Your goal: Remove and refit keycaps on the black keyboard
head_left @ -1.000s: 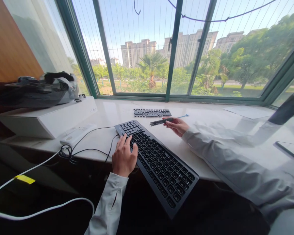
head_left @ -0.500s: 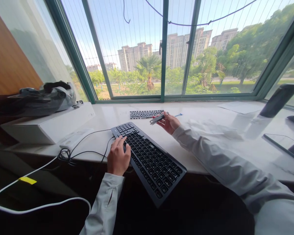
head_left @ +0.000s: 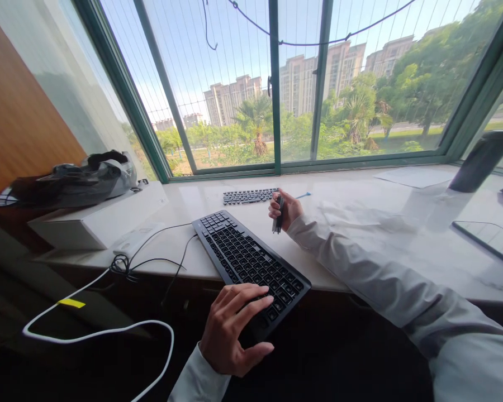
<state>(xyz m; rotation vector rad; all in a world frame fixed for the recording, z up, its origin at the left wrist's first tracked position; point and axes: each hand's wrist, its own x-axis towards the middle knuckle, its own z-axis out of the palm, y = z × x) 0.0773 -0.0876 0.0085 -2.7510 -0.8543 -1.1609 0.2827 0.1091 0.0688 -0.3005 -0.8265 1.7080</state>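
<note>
A black keyboard (head_left: 251, 251) lies slantwise over the front edge of the sill. Its far end carries keycaps, while most of the other keys show bare square switches. My left hand (head_left: 235, 324) is over the keyboard's near end, fingers stretched out and thumb apart; whether the fingertips touch it I cannot tell. Beyond the keyboard, my right hand (head_left: 291, 209) is closed round a small dark tool (head_left: 279, 216) that points down, its lower end looking pale and bristle-like. Loose keycaps (head_left: 249, 196) are laid out in rows behind it, and a thin blue stick (head_left: 304, 195) lies beside my right hand.
A white box (head_left: 96, 220) with a dark bag (head_left: 71, 181) on top stands at the left. Black cable (head_left: 123, 265) and a white cable (head_left: 100, 333) hang over the front edge. At the right are a clear plastic bag (head_left: 352, 215), a tablet-like device (head_left: 486, 240) and a dark cylinder (head_left: 484, 162).
My left hand has moved from the keyboard's far left side to its near end. My right hand has turned the tool from lying sideways to pointing down.
</note>
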